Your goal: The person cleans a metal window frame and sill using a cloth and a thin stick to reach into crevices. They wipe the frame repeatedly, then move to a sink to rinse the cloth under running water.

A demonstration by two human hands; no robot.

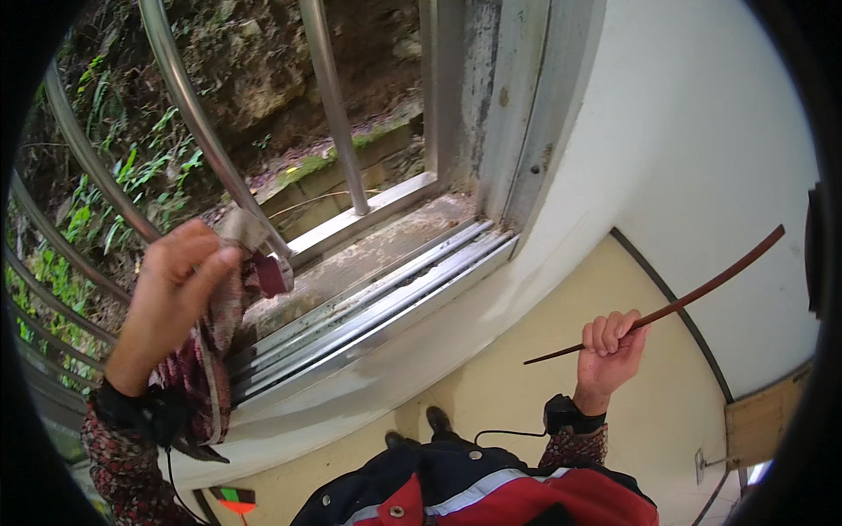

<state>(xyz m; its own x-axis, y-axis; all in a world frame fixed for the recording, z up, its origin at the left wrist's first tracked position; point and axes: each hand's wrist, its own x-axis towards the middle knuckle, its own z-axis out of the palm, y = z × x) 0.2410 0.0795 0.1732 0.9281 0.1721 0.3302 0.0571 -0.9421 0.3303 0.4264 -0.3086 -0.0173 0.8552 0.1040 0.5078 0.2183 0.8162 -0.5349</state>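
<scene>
My left hand (177, 276) is closed on a damp-looking, dark red and grey cloth (214, 342), held against a metal window bar (214, 148) at its lower end. Part of the cloth hangs down over the window sill. On the right, my right hand (612, 342) grips a long, thin, slightly curved brown stick (710, 283), away from the window. The stick's narrow end points left and its wider end up to the right. Below the bars lies a stained sill (368, 250), and beside it run the metal window tracks (395, 296) with dark dirt in the grooves.
Several curved metal bars fill the window, with a rocky, planted bank (263, 85) outside. A white wall (691, 131) rises at the right above a beige floor (546, 394). A wooden board (766, 414) is at the lower right, and an orange and green object (237, 500) at the lower left.
</scene>
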